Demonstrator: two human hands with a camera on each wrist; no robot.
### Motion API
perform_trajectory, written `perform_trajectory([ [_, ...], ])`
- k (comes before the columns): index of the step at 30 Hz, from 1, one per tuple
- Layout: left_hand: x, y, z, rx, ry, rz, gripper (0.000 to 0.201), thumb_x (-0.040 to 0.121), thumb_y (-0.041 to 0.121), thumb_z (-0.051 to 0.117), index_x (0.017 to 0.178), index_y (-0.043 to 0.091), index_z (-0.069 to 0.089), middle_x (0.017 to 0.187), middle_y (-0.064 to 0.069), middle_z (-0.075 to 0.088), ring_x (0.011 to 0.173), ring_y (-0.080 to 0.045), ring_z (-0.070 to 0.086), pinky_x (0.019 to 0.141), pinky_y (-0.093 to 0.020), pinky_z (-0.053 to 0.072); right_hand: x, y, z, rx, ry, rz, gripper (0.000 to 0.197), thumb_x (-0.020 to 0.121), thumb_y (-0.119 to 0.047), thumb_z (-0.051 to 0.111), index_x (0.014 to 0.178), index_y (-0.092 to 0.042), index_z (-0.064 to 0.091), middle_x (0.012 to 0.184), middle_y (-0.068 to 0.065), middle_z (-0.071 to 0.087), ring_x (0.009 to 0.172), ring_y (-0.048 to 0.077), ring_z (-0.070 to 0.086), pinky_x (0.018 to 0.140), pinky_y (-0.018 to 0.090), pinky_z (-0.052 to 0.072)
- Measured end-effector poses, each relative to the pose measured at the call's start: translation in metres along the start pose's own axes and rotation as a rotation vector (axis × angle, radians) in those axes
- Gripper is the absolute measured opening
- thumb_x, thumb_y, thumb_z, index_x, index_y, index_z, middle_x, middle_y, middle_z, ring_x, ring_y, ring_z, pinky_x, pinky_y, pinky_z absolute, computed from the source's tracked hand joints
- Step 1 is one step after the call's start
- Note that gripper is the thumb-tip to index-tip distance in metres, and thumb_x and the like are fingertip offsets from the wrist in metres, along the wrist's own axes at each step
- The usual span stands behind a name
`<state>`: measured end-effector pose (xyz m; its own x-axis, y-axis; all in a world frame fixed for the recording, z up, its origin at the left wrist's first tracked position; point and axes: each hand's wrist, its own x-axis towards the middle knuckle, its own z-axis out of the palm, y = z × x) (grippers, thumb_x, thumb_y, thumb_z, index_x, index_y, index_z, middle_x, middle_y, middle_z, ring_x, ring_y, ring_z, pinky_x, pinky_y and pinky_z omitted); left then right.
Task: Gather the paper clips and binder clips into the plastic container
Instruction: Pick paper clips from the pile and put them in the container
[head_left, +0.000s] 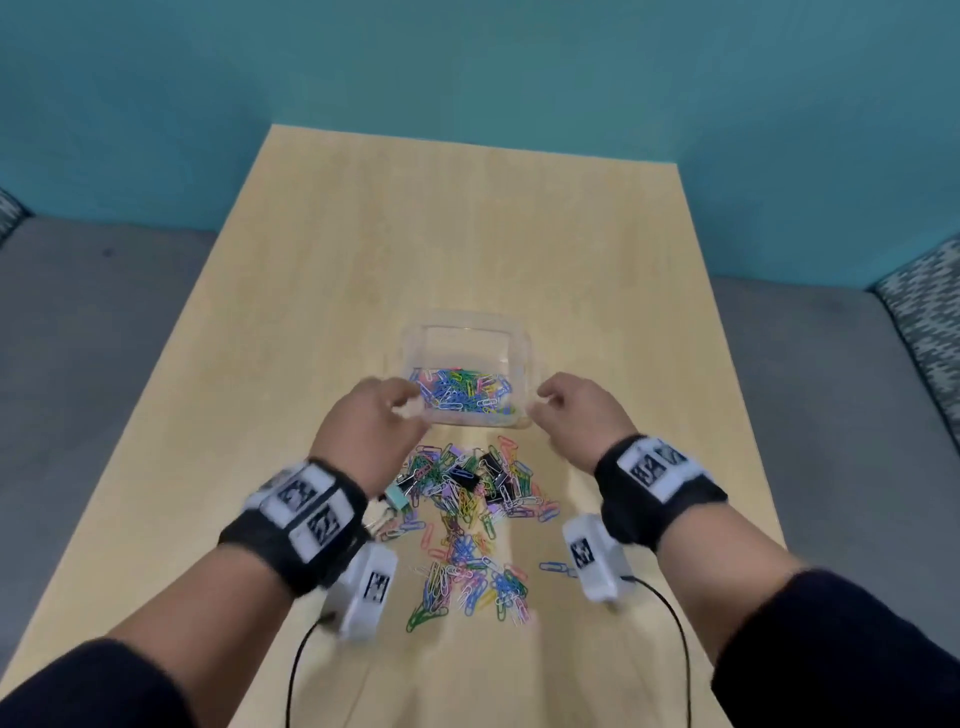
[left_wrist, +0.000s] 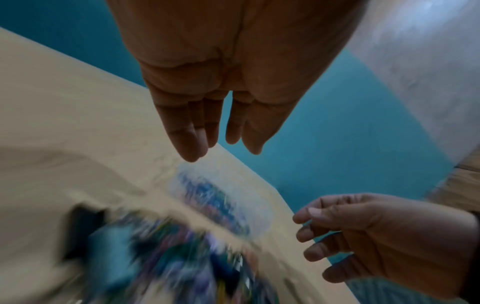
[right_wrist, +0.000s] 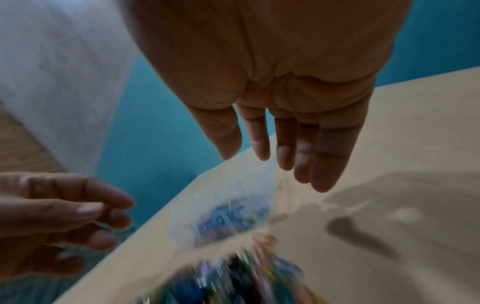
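A clear plastic container (head_left: 464, 318) stands mid-table with several colored paper clips (head_left: 460, 392) in it. In front of it lies a loose pile of paper clips (head_left: 470, 540) mixed with black binder clips (head_left: 493, 465) and a teal binder clip (head_left: 401, 496). My left hand (head_left: 397, 408) hovers at the container's near left corner, and my right hand (head_left: 550, 408) at its near right corner. Both hold nothing. In the wrist views, the left fingers (left_wrist: 192, 144) and right fingers (right_wrist: 322, 164) hang relaxed over the blurred container (left_wrist: 261, 207) (right_wrist: 185, 228).
The wooden table (head_left: 467, 223) has a grey couch seat on both sides and a teal wall behind. Patterned cushions sit at the far left and right edges. Cables run from the wrist cameras toward me over the table's near end.
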<state>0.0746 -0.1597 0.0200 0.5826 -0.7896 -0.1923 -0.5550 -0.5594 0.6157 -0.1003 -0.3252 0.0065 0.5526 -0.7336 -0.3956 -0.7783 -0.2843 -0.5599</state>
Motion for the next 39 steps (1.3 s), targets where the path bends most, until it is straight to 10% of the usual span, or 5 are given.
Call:
perform_trajectory([
  [8, -0.143, -0.100, 0.043, 0.159, -0.024, -0.102, 0.030, 0.070, 0.033, 0.058, 0.095, 0.017, 0.063, 0.089, -0.003, 0.052, 0.079, -0.029, 0.056, 0.073, -0.039, 0.048, -0.113, 0.103, 0.051, -0.183, -0.063, 0.111, 0.040, 0.084, -0.030, 0.061, 0.123, -0.021, 0.056, 0.107, 0.002, 0.048, 0.104, 0.026, 0.049, 0.092, 0.032, 0.039],
  [24, -0.117, -0.044, 0.101, 0.250, -0.206, 0.118, 0.071, 0.079, 0.025, 0.066, 0.141, 0.029, 0.031, 0.120, 0.000, 0.040, 0.109, -0.023, 0.037, 0.096, -0.034, 0.039, -0.120, 0.028, 0.126, -0.334, -0.104, -0.245, 0.057, 0.085, -0.021, 0.061, 0.135, -0.026, 0.035, 0.118, 0.004, 0.036, 0.103, 0.026, 0.037, 0.089, 0.034, 0.039],
  [33, -0.093, -0.045, 0.103, 0.256, -0.188, 0.152, 0.035, 0.084, 0.017, 0.059, 0.119, 0.022, 0.056, 0.107, -0.005, 0.050, 0.099, -0.027, 0.048, 0.084, -0.034, 0.043, -0.099, 0.025, 0.128, -0.358, -0.093, -0.288, 0.022, 0.088, -0.011, 0.055, 0.109, -0.013, 0.051, 0.118, 0.012, 0.043, 0.105, 0.033, 0.045, 0.080, 0.040, 0.041],
  [39, -0.092, -0.048, 0.100, 0.367, -0.243, 0.184, 0.017, 0.074, 0.006, 0.066, 0.085, 0.017, 0.058, 0.087, -0.002, 0.050, 0.071, -0.024, 0.053, 0.055, -0.030, 0.034, -0.096, 0.032, 0.124, -0.394, -0.113, -0.330, 0.016, 0.083, -0.006, 0.059, 0.091, -0.015, 0.048, 0.104, 0.008, 0.047, 0.092, 0.030, 0.048, 0.069, 0.039, 0.041],
])
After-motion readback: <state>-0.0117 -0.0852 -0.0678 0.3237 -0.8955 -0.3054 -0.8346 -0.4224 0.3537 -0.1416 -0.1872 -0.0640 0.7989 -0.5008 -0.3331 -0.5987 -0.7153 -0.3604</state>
